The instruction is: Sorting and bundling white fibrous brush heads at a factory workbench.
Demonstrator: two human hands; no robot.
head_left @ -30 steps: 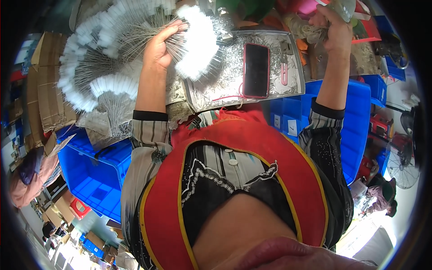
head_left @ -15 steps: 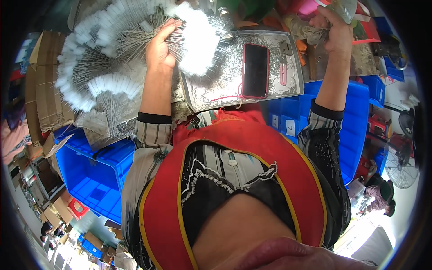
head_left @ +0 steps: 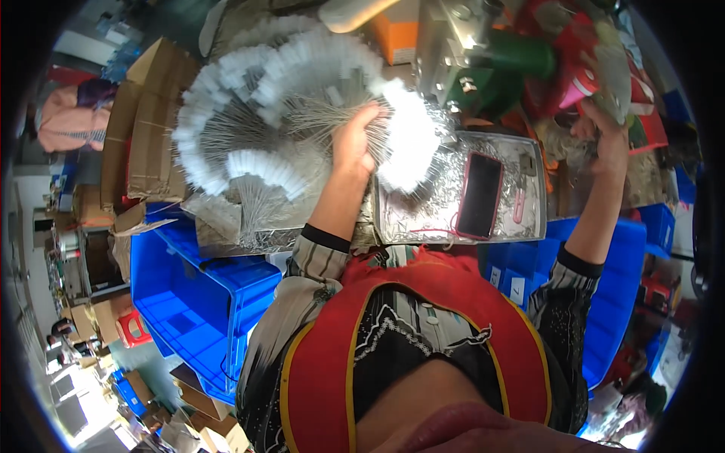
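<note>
My left hand [head_left: 353, 147] is closed around the wire stems of a bunch of small wire brushes [head_left: 409, 143], their white bristle heads fanned out to the right. To its left, more of these brushes [head_left: 204, 151] lie in overlapping fans with their wires pointing inward. At the far right my right hand [head_left: 606, 140] is lifted beside a clear plastic bag [head_left: 613, 72] and a pink object [head_left: 580, 87]. Its fingers are curled and smeared, and what they hold, if anything, cannot be made out.
A shallow tray [head_left: 430, 215] with scattered metal bits holds a dark phone [head_left: 480, 195] in a red case. Behind it stands a metal machine [head_left: 453, 60] with a green part [head_left: 521, 54]. Blue bins [head_left: 181, 291] sit below the table's edge; a cardboard box [head_left: 155, 143] stands left.
The whole view has shifted, so the scene sits lower and further right. My left hand keeps its grip on the brushes. My right hand stays near the plastic bag.
</note>
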